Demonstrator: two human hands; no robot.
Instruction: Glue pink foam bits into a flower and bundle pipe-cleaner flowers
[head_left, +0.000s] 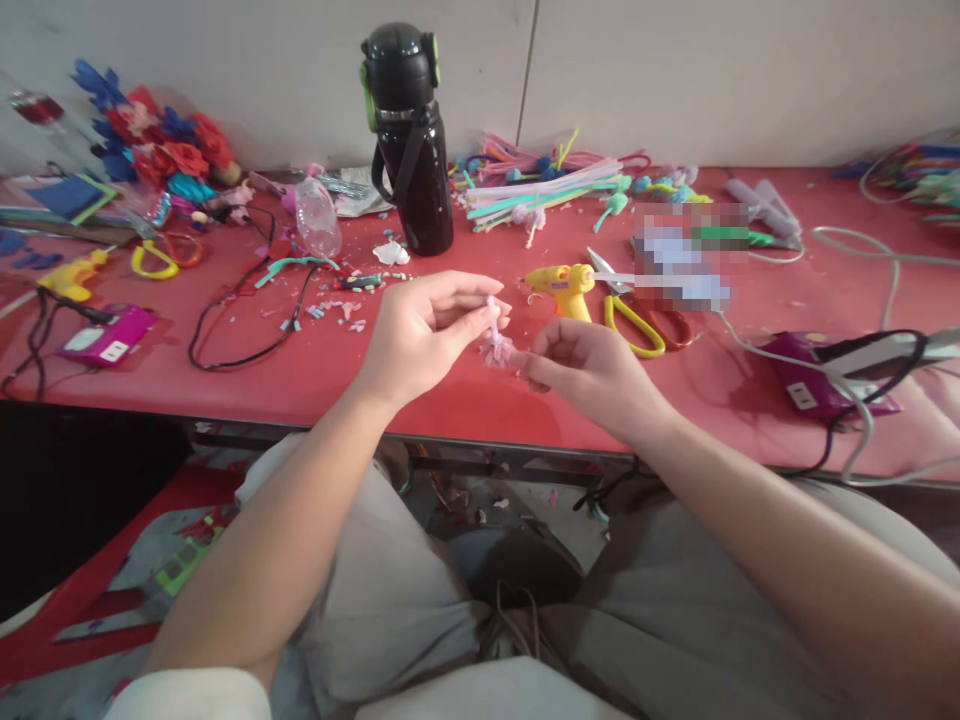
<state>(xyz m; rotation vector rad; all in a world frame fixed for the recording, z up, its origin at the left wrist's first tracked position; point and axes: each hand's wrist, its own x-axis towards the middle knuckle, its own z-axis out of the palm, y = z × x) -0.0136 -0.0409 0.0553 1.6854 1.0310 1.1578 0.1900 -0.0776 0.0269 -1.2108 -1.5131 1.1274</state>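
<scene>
Between thumb and fingertips, my left hand (424,335) pinches the thin upper stem of a small pale-pink pipe-cleaner piece (496,350). Its lower end flares into a fluffy, flower-like fringe hanging above the red table (450,405). My right hand (592,375) is curled, with thumb and forefinger closed at the right edge of that fringe. Just behind my right hand lie a yellow glue gun (566,290) with a glue stick in its rear and scissors (634,328) with yellow and red handles.
A tall black bottle (412,170) stands behind my left hand. Pipe cleaners (540,195) lie at the back, near a clear plastic bottle (318,218). Purple power boxes (795,385) with cables sit at both sides. Another glue gun (73,278) lies left. Scraps litter the tabletop.
</scene>
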